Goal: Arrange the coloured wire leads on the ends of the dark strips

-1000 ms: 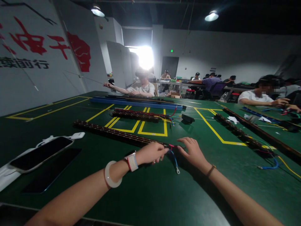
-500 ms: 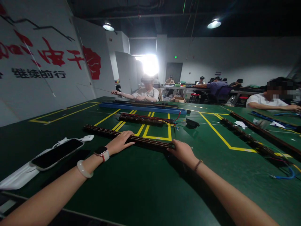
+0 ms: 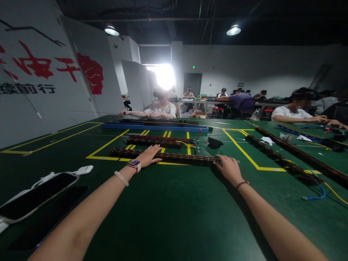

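A long dark brown bar [image 3: 185, 158] with lengthwise rows of small shiny spots lies crosswise on the green table, over yellow tape lines. My left hand [image 3: 148, 156] rests on its left half, fingers stretched across the top and thumb spread along the near side. At the bar's right end, my right hand [image 3: 228, 166] curls its fingers around the tip, partly hiding it. Just behind lies a shorter dark bundle [image 3: 154, 141] with red, yellow and blue wires at its right end. A black block [image 3: 215, 142] sits beside those wires.
Behind the bundle runs a blue channel [image 3: 152, 127], with a person seated beyond. A phone [image 3: 38, 194] lies at my left near a dark flat panel [image 3: 51, 217]. To the right are a wired dark bar [image 3: 282, 159] and a longer brown one [image 3: 304, 156]; another person works there.
Both hands have moved the bar away from me and to the right, closer to the shorter bundle. It now lies straighter across the table. My view has turned slightly right.
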